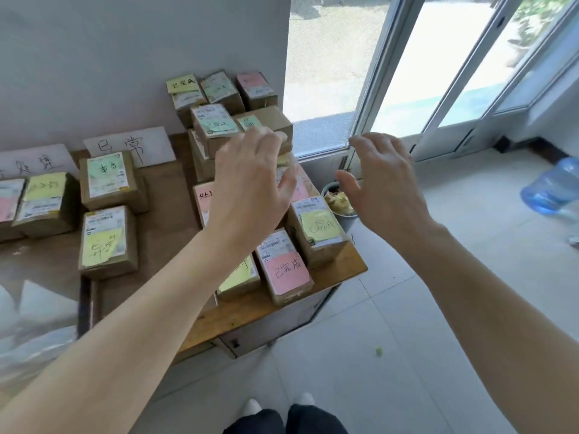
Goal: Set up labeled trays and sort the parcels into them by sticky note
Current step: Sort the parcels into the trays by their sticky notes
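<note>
Forearms (pixel 131 336) reach over table (pixel 313 296) | left hand (pixel 250 186) wide, empty, above parcel pile (pixel 216 126) | right hand (pixel 382 183) wide, empty, over bin (pixel 341 214) beside table | four parcels (pixel 108 180) lie left, before paper labels (pixel 131 145)

left hand (pixel 250 180) — fingers spread | right hand (pixel 380 180) — fingers spread
</note>
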`<state>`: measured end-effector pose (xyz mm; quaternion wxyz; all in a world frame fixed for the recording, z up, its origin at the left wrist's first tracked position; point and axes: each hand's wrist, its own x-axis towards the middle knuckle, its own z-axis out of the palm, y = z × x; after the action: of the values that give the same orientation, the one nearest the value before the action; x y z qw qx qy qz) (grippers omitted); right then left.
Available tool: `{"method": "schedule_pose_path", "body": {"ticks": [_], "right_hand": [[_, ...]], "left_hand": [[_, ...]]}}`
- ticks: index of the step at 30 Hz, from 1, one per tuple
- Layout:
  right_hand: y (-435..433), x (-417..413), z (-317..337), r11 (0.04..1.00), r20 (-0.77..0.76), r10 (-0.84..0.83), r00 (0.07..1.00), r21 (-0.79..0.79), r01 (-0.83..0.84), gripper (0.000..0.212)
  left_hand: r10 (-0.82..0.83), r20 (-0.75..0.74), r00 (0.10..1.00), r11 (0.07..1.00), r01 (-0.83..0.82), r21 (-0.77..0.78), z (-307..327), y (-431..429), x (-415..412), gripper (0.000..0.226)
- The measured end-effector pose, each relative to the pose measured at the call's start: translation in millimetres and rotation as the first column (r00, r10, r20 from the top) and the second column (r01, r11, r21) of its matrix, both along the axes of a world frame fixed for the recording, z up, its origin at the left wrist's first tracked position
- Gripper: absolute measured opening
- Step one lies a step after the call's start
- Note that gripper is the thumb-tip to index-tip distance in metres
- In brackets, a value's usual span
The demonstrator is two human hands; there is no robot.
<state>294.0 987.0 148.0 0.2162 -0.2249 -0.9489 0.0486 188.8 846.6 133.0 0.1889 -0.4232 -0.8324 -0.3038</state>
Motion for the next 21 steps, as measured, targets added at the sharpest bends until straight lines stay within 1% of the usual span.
{"method": "schedule_pose_path", "body": {"ticks": [3, 7, 11, 15, 18, 21], "right_hand": [[16, -2, -31, 0.994, 0.120, -0.009, 0.993, -0.110, 0.023, 0.049], [38, -9, -75, 0.961, 0.283, 0.039, 0.958, -0.274, 0.041, 0.055], [62, -14, -110, 0.912, 0.397, 0.133, 0.908, -0.409, 0.045, 0.058], [81, -16, -135, 0.843, 0.432, 0.224, 0.874, -0.536, 0.049, 0.067], [92, -19, -152, 0.752, 0.427, 0.280, 0.860, -0.654, 0.080, 0.070], [100, -22, -169, 0.583, 0.394, 0.294, 0.871, -0.796, 0.163, 0.067]], "left_hand": [[0.037, 0.104, 0.994, 0.998, -0.033, -0.045, -25, 3, 4, 0.038], [0.162, 0.254, 0.954, 0.981, -0.128, -0.147, -64, 4, 10, 0.040], [0.292, 0.399, 0.869, 0.949, -0.212, -0.233, -97, 12, 26, 0.041], [0.425, 0.501, 0.754, 0.900, -0.295, -0.320, -125, 24, 48, 0.045], [0.506, 0.559, 0.656, 0.860, -0.332, -0.388, -141, 29, 63, 0.049], [0.560, 0.616, 0.555, 0.827, -0.328, -0.457, -155, 30, 71, 0.049]]}}
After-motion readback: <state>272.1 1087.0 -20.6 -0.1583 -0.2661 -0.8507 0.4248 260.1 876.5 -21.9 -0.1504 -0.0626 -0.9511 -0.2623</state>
